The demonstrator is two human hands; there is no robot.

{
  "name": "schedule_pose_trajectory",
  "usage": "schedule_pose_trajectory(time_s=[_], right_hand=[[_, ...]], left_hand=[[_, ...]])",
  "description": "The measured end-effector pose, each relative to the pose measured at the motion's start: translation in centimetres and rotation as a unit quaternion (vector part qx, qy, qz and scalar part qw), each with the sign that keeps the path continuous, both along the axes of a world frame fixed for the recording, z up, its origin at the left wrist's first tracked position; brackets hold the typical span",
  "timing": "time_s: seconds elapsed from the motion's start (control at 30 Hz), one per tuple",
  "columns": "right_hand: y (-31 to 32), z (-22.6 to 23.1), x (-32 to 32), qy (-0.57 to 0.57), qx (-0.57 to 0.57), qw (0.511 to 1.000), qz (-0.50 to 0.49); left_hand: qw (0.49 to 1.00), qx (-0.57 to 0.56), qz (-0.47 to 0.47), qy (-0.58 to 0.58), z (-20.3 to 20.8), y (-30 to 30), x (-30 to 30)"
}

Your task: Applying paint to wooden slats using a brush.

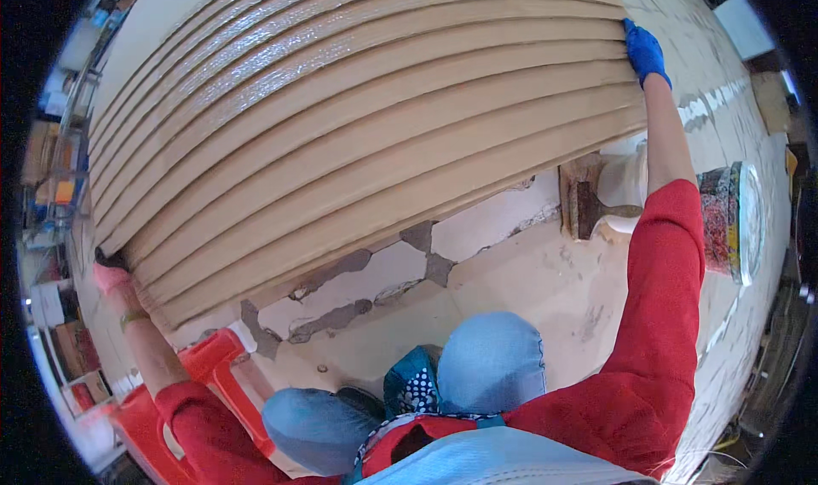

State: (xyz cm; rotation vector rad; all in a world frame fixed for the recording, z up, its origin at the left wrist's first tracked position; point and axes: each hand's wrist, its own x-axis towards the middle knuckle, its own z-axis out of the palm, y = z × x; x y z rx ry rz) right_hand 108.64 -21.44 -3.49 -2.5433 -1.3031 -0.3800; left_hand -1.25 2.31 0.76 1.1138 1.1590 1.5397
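A large beige ribbed panel [375,135] fills the upper part of the head view, with long parallel grooves and a wet-looking sheen on its upper left. My left hand [111,274], in a pink and black glove, grips the panel's lower left corner. At the right edge, my right hand [646,54] in a blue glove holds the panel, with its arm stretched far forward. Some fingertips of both hands are hidden against the panel's edges.
Below the panel lie pale floor tiles [528,272] and a strip of broken stone pieces [366,285]. A dirty trowel [588,208] rests by a whitish container [625,178]. A paint-splashed bucket [728,221] stands right of my arm. Red plastic furniture [213,357] is beside my left arm.
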Motion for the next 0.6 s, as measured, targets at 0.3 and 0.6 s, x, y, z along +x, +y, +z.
schedule_pose_trajectory(time_s=[0.3,0.6], right_hand=[[-2.0,1.8,-3.3,-0.001,-0.004,0.993,-0.122],[-1.9,0.9,-3.5,-0.083,0.233,0.967,-0.066]], left_hand=[[0.864,-0.174,0.310,0.356,0.4,4.0,2.2],[0.634,-0.147,0.299,0.698,3.2,0.0,14.2]])
